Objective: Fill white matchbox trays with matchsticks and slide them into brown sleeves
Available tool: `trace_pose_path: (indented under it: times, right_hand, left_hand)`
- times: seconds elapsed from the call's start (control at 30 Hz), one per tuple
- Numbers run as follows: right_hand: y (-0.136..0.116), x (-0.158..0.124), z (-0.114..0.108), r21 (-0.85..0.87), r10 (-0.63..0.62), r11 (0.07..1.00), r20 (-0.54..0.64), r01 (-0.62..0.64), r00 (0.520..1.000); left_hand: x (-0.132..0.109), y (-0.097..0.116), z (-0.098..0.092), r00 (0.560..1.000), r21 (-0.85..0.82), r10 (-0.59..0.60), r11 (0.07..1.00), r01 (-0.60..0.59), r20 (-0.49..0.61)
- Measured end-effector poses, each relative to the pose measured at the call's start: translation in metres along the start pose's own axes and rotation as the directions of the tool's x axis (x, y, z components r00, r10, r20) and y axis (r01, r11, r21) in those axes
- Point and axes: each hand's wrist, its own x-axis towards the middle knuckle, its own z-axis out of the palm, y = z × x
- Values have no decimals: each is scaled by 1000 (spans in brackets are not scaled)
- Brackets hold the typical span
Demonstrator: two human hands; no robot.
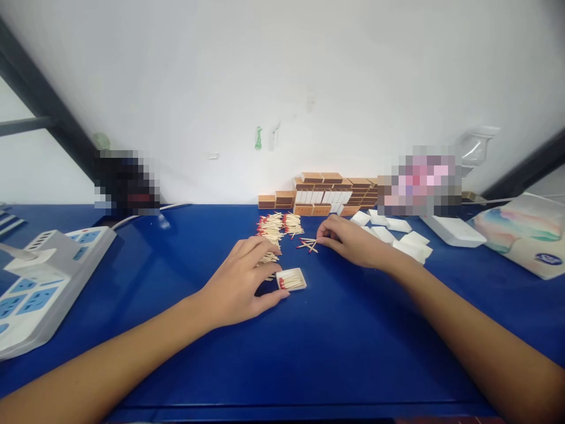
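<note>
My left hand [245,282] grips the left end of a small white matchbox tray [298,287] between thumb and fingers, on the blue table. Several red-tipped matches [289,282] lie inside the tray. Behind and partly under my left fingers spreads a heap of loose matches [270,227], with another bunch [292,224] beside it. My right hand [342,238] is closed in a pinch at the ends of a few matches [308,244] that lie crossed on the table. Whether a match is held between those fingertips is hard to see.
Stacked brown matchboxes [313,209] stand along the wall. Several white trays [408,247] lie scattered right, near a white box [457,231] and a tissue pack [525,232]. A power strip [57,282] sits on the left of the blue table [282,359].
</note>
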Motion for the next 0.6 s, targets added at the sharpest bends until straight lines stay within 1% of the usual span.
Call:
trace_pose_path:
  times: [0.17,0.33,0.47,0.6]
  right_hand:
    - [1,-2,1,-20,16,1000,15,-16,1000]
    - [-2,-5,-4,-2,31,1000,-6,-31,1000]
    - [-7,-6,-8,19,-15,1000,58,14,998]
    - [-9,-5,-6,38,-14,999,99,10,995]
  left_hand:
    - [0,0,0,1000,4,-7,1000,6,5]
    - [0,0,0,1000,4,-4,1000,4,8]
    - [-1,-1,-1,1000,-1,-4,1000,4,6]
    - [0,-1,-1,1000,1,-2,1000,2,5]
